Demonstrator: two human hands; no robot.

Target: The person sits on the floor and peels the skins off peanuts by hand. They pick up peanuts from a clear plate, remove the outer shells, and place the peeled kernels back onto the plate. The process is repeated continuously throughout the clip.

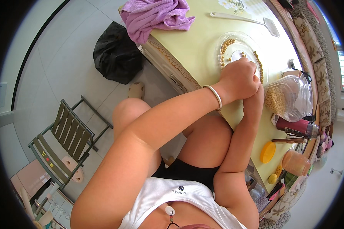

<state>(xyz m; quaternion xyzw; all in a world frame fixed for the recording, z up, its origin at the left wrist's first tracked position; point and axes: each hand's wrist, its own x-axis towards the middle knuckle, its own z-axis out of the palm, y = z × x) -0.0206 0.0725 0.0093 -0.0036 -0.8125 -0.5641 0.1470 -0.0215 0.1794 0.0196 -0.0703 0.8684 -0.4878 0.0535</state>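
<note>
A clear round plastic tray (pixel 215 57) lies on the yellow-topped table, with tan beans (pixel 222 51) lined up around its rim and a few loose ones near its middle. My left hand (pixel 239 78), with a silver bangle at the wrist, is over the tray's near side, its fingers curled closed; what they hold, if anything, is hidden. Close against it is my right hand (pixel 257 92), its fingers mostly covered by the left. To the right of both hands is a clear plastic jar (pixel 297 95) partly filled with similar pale beans (pixel 275 100).
A white slotted spatula (pixel 240 17) lies beyond the tray, and a purple towel (pixel 156 17) hangs over the table's left corner. On the right are a maroon bottle (pixel 292 127), a yellow oval lid (pixel 268 152) and an orange-tinted container (pixel 296 163). A folding chair (pixel 67 133) stands at left.
</note>
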